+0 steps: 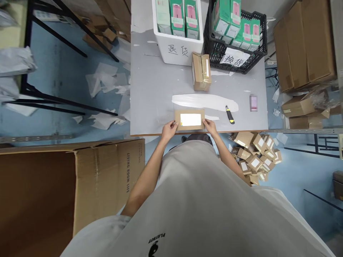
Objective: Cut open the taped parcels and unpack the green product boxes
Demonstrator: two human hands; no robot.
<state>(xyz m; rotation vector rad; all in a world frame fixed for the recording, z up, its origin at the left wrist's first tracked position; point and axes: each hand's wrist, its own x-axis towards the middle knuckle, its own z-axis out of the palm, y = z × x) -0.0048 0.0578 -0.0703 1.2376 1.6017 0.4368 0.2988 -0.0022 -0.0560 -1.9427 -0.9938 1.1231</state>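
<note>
A brown cardboard box (177,113) with a white label on its top face lies at the front edge of the table. My left hand (169,129) grips its left end, and my right hand (210,126) grips the right end, both with the fingers closed on the cardboard. To the right of the box rests a black and yellow utility knife (229,115), touched by neither hand. A second, taped carton (202,72) stands farther back on the table.
At the back of the grey table (150,82) stand a white bin (178,50) and a black crate (238,59), both holding green and pink boxes. A small pink item (253,102) lies at right. Small cartons (254,162) heap on the floor; a large open carton (107,185) stands at left.
</note>
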